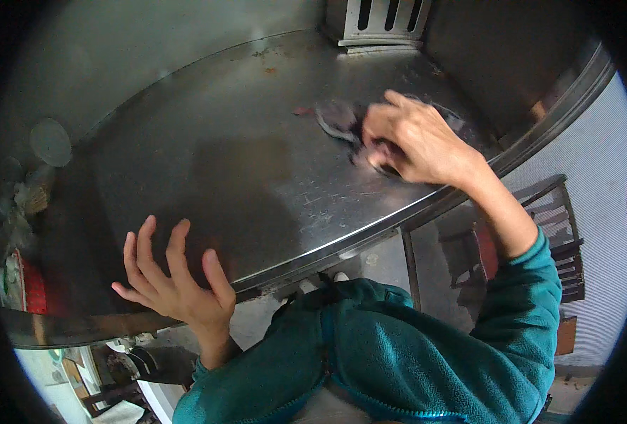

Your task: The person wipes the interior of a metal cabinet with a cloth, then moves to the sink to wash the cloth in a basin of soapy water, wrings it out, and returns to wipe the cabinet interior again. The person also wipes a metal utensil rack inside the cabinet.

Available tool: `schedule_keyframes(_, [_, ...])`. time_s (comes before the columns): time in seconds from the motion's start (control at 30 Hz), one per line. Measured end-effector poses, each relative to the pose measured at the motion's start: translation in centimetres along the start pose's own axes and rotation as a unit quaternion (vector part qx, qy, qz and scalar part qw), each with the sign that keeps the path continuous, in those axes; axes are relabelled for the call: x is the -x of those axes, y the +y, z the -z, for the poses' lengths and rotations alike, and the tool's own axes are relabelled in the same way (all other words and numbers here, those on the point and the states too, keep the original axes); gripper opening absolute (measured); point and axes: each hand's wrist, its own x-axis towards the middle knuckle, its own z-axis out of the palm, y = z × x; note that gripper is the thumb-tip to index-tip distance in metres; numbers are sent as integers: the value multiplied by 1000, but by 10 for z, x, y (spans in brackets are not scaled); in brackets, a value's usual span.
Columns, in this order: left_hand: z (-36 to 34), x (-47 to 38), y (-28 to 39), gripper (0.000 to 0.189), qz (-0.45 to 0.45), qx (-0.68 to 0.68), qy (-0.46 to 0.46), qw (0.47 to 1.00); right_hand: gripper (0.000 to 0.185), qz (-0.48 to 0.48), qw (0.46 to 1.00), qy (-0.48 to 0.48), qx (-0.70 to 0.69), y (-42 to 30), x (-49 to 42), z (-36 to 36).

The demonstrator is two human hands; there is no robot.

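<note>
My right hand (411,140) presses a bunched dark cloth (340,119) onto the stainless steel counter (239,106), close to its right end. The cloth has light edging and is partly hidden under the fingers; motion blurs it. Above the counter's front left part, my left hand (181,281) holds nothing, its fingers spread and slightly bent. Whether its fingertips touch the metal I cannot tell. Reddish-brown spots (270,70) mark the surface near the back wall.
A slotted metal unit (385,24) stands at the back right corner. At the far left are a red basket (31,283) and clear plastic bags (19,212). The counter's front edge (340,238) runs before my body. Beyond its right end stands a dark slatted chair (565,254).
</note>
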Motion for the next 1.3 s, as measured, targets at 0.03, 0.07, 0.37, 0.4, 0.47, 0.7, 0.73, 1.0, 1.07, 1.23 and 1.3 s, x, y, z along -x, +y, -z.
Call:
schedule_keyframes(0.03, [0,0,0,30,-1,1,0,1000,13,2,999,50,7,9,-2,-8])
schedule_keyframes(0.07, [0,0,1,31,0,1,2,1000,16,10,994,107,18,21,-11,-20])
schedule_keyframes(0.37, [-4,1,-2,29,-17,13,17,1000,28,-324,851,252,-329,92,-19,29])
schedule_keyframes(0.4, [-3,0,-4,29,-15,12,16,1000,29,-273,777,235,-516,90,-17,36])
schedule_keyframes(0.47, [-4,0,-5,28,-14,7,14,1000,30,-244,587,229,-737,90,-16,39])
schedule_keyframes(0.7, [-1,-1,-4,28,-14,-1,2,1000,29,-475,803,255,-254,109,2,35])
schedule_keyframes(0.73, [-1,-1,-4,28,-12,0,1,1000,28,-444,810,297,-243,108,3,37])
schedule_keyframes(1.0, [0,-2,-2,28,-8,-11,-1,1000,73,-173,985,1,-12,4,-13,-8])
schedule_keyframes(1.07, [1,-1,0,28,-7,-13,-5,1000,77,-96,994,-45,27,-32,-21,-11])
schedule_keyframes(1.23, [2,-2,0,30,-20,-25,-4,999,65,42,999,-23,-19,-105,-49,-29])
schedule_keyframes(1.3, [1,-1,-2,30,-24,-25,4,999,56,-17,992,-5,-121,-89,-48,-39])
